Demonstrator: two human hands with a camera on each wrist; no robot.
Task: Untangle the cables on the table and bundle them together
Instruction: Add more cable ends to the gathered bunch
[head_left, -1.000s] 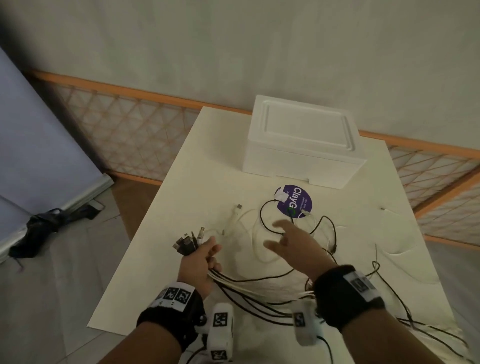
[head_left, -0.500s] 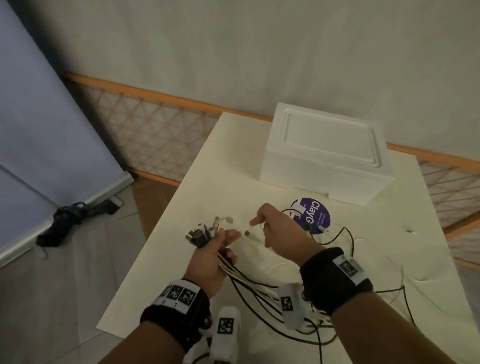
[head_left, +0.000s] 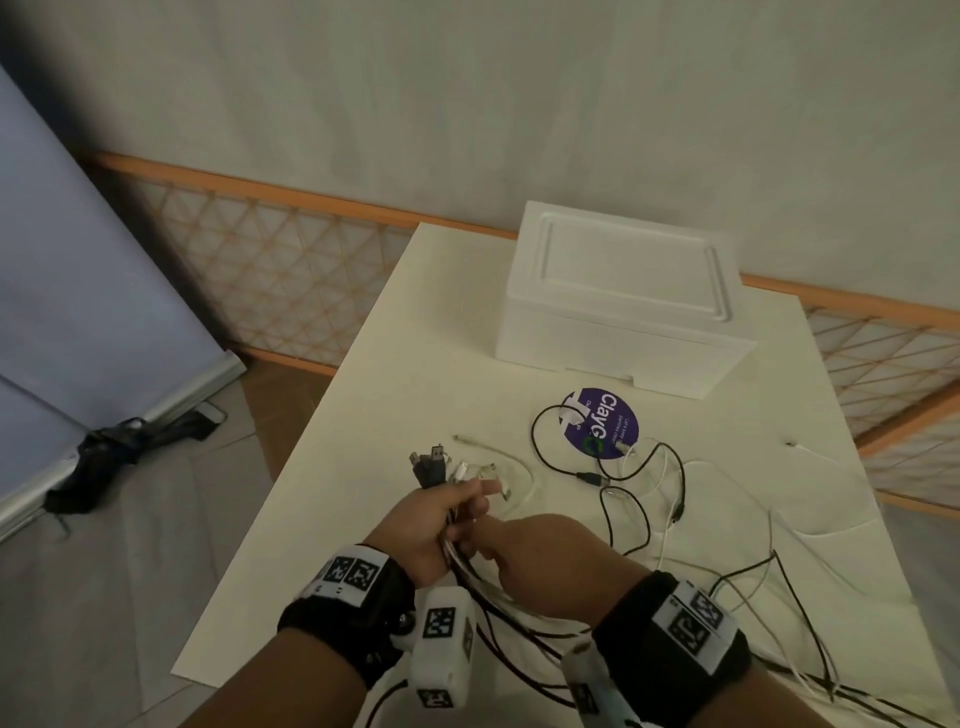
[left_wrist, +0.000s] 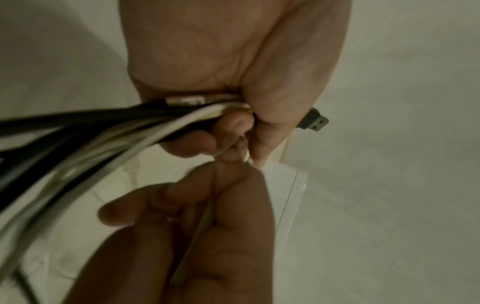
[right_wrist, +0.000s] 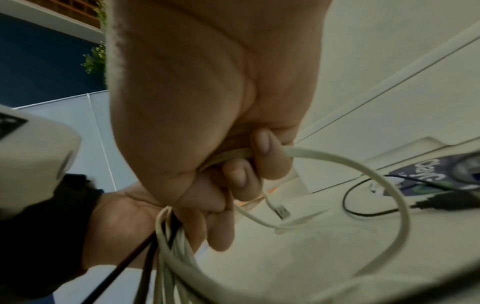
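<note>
Dim room: pale wall (head_left: 519, 93), orange lattice fence (head_left: 270, 260), grey floor (head_left: 104, 597).

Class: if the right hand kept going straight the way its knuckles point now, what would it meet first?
Probably the left hand gripping the cable bundle; the right hand already sits right beside it.

Box (head_left: 621, 306) at table (head_left: 363, 415) rear, sticker (head_left: 602, 423) before it, loose cables (head_left: 644, 483) nearer.
</note>
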